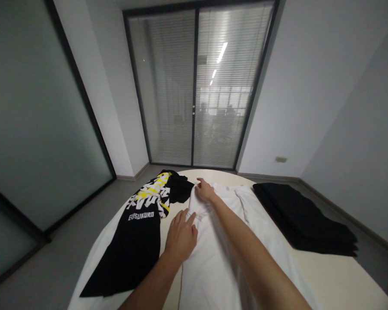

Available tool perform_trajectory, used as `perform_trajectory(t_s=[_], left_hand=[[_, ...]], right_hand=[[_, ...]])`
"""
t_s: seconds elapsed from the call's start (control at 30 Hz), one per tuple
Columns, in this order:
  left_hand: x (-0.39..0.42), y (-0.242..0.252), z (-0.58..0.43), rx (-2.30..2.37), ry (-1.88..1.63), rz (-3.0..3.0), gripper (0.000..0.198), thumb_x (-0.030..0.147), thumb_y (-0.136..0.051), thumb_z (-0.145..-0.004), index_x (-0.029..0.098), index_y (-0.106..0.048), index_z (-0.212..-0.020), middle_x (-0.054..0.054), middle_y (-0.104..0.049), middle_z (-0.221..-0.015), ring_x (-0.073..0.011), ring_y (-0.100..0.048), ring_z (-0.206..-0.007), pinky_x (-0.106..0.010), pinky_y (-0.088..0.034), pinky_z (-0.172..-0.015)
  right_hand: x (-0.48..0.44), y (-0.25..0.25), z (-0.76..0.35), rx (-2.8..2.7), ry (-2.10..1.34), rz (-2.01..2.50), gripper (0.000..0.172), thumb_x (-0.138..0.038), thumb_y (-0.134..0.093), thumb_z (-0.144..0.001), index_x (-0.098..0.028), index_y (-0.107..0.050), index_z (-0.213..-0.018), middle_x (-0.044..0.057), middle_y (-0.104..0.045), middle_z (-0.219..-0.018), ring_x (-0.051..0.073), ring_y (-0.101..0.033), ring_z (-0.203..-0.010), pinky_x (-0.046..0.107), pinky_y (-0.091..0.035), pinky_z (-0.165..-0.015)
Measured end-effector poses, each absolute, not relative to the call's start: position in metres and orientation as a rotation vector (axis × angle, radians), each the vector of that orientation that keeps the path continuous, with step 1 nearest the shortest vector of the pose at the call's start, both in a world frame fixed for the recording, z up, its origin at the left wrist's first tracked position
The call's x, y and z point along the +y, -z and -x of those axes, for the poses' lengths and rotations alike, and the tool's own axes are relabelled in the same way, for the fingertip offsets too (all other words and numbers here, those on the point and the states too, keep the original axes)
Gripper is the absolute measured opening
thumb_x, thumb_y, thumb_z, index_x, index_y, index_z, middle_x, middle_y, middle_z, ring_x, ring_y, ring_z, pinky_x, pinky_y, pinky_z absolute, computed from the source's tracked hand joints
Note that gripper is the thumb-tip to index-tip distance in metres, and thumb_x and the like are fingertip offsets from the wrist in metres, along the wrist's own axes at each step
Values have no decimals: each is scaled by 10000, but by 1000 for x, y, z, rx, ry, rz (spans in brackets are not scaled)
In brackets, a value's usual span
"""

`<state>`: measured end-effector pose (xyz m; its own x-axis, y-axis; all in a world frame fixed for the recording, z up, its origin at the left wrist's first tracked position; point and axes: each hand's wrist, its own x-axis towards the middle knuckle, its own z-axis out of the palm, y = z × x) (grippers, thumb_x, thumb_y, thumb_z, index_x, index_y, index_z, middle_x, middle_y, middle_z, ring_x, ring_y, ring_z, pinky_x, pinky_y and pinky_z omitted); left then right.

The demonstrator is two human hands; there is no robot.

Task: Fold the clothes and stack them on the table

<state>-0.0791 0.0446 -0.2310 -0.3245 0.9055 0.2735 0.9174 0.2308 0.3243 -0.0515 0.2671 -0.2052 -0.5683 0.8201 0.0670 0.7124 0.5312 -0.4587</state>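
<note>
A white shirt [210,245] lies spread on the round table, a sleeve at its upper left. My left hand [182,236] rests on the sleeve's left edge, open, its fingers stretched forward over the cloth. Further off, my right hand [204,190] touches the far corner of the same sleeve. Its index finger points out to the left, apart from the other fingers, which are partly hidden. The right forearm crosses over the shirt and covers some of it.
Left of the white shirt lies a black shirt [134,245] with white and yellow print. A folded stack of black cloth [305,215] sits at the right of the pale table [339,280]. Beyond stand glass doors [194,90] with blinds.
</note>
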Motion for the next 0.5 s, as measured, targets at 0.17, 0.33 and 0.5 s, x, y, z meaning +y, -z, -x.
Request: perform_trajectory(t_s=[0.17,0.33,0.5], left_hand=[[46,232,82,-2447,693,1810,505,211,-461,-913,195,-554,-1410,-98,-508,-1473,-275,-412,-1372,-420,-304,-1164],[49,234,84,-2455,778,1790,525,202,-494,-892,164,-543,-1413,-117,-541,-1431,-272,-434,-1342,-417,-348,-1128],[49,237,86,-2422,890,1731,495,191,-512,-890,114,-564,-1375,-139,-600,-1303,-266,-472,-1273,-388,-359,-1118]], right_hand=[[251,200,35,-2491,-440,1271,514,-239,-475,-928,-224,-426,-1440,121,-557,-1403,288,-486,-1285,417,-392,-991],[224,209,15,-2575,-396,1308,496,-459,-381,-982,-204,-503,-1389,165,-511,-1431,349,-439,-1315,493,-367,-1022],[208,222,-8,-2766,-393,1209,635,-558,-314,-994,-231,-324,-1538,116,-187,-1649,325,-182,-1490,517,-159,-1160]])
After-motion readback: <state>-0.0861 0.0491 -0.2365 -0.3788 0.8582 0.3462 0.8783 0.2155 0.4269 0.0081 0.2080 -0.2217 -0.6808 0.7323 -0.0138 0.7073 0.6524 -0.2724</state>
